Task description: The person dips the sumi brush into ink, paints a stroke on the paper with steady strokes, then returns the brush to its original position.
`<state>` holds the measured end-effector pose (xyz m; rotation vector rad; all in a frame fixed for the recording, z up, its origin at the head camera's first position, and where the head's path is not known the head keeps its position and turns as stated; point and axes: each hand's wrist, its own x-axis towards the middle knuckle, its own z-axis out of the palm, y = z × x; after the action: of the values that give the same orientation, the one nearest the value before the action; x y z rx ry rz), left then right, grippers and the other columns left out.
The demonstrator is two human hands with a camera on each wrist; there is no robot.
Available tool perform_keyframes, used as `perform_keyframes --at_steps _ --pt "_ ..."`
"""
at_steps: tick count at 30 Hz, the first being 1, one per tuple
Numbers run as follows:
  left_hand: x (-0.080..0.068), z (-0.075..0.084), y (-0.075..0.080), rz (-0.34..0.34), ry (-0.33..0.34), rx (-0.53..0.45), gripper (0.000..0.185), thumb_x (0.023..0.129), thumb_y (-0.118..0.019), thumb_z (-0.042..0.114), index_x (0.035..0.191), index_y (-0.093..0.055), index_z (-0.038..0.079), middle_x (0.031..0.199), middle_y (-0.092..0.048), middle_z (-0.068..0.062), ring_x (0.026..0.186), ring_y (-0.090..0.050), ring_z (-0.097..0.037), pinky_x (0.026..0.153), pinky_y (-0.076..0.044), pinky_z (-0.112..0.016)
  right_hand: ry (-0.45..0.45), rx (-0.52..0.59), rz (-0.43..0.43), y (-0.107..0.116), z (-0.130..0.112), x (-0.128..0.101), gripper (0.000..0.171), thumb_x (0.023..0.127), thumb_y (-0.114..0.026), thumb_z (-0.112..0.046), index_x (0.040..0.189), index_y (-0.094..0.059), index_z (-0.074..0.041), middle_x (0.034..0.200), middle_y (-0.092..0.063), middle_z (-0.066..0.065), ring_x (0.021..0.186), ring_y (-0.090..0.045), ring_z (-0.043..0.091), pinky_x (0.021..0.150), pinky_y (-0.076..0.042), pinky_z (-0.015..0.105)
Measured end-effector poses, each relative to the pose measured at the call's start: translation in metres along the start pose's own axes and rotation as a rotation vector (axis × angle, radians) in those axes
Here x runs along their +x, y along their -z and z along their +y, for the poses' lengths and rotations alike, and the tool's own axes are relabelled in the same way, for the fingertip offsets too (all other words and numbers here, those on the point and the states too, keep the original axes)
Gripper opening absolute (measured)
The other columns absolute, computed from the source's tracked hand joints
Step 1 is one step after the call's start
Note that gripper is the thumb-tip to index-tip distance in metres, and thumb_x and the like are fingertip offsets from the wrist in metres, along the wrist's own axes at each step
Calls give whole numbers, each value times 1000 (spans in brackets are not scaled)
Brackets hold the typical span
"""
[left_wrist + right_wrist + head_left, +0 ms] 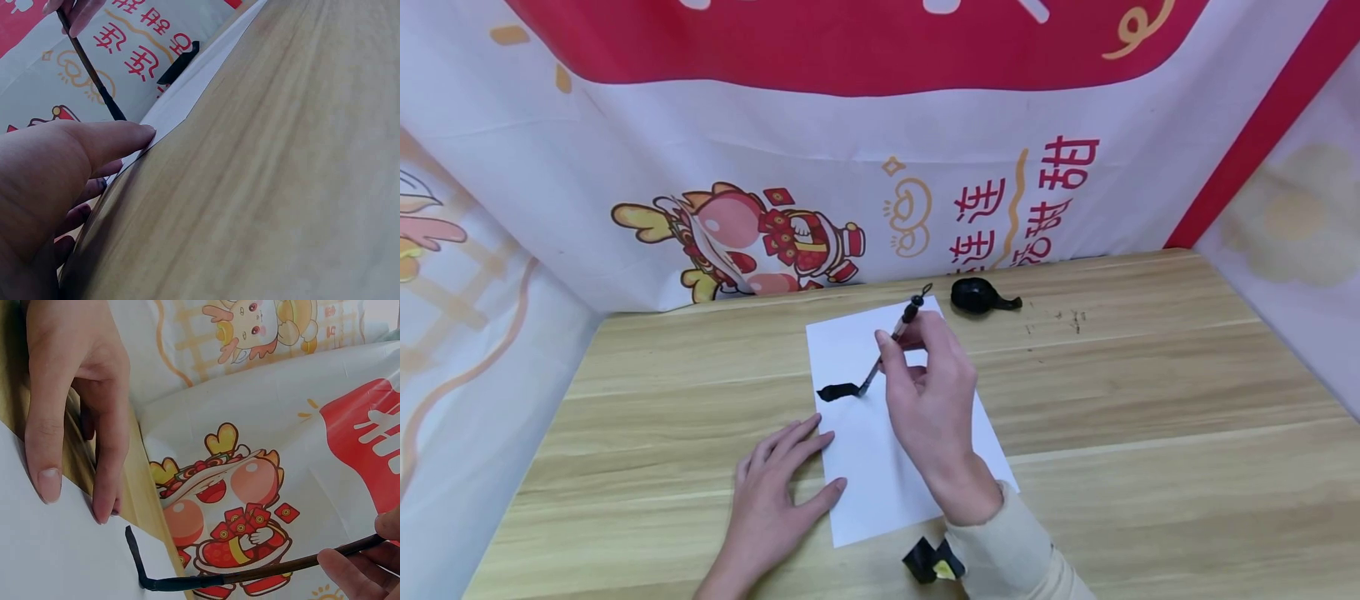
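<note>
Right hand [932, 400] pinches a slim brush [891, 340] between thumb and fingers, tip touching a black ink stroke [837, 391] near the left edge of the white paper [880, 467]. Left hand [775, 492] lies flat, fingers straight, pressing the paper's left edge onto the wooden table [1150, 433]. A black ink dish [977, 296] sits just beyond the sheet's far corner.

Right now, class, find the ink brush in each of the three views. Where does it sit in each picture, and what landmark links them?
Head view: the brush is at centre, gripped by the right hand, tip on the white paper.
Left wrist view: the brush slants down from upper left.
Right wrist view: the brush runs along the bottom edge.
Shared landmark: the white paper's edge, pressed by the left hand.
</note>
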<state>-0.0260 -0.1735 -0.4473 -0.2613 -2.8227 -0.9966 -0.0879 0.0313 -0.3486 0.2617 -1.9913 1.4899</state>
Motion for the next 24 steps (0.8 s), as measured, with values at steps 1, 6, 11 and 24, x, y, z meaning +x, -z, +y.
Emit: perform_keyframes --at_steps 1,6,11,24 --pt "0 0 0 0 -1 0 54 87 -88 39 138 -73 30 162 -57 8 149 -46 -28 114 -24 -60 0 -2 0 0 0 0 10 103 -72 -8 104 -64 -1 95 -71 13 84 -79 22 66 -63 23" --pt "0 0 0 2 -4 4 54 87 -89 39 138 -73 30 162 -57 8 149 -46 -28 115 -25 -60 -6 -6 9 3 2 2 10 103 -72 -8 104 -64 -1 94 -72 13 85 -79 22 65 -63 24" --pt "0 0 0 -1 -1 1 54 87 -89 38 138 -73 29 162 -57 8 149 -46 -28 115 -24 -60 -14 -8 20 4 2 4 10 103 -72 -8 103 -65 -1 94 -72 12 86 -80 21 65 -63 23" --pt "0 0 -1 5 -4 -2 54 87 -89 38 137 -73 30 162 -57 8 148 -46 -28 114 -25 -59 -11 1 46 9 4 7 12 100 -74 -5 102 -64 0 93 -72 13 83 -80 23 62 -62 20"
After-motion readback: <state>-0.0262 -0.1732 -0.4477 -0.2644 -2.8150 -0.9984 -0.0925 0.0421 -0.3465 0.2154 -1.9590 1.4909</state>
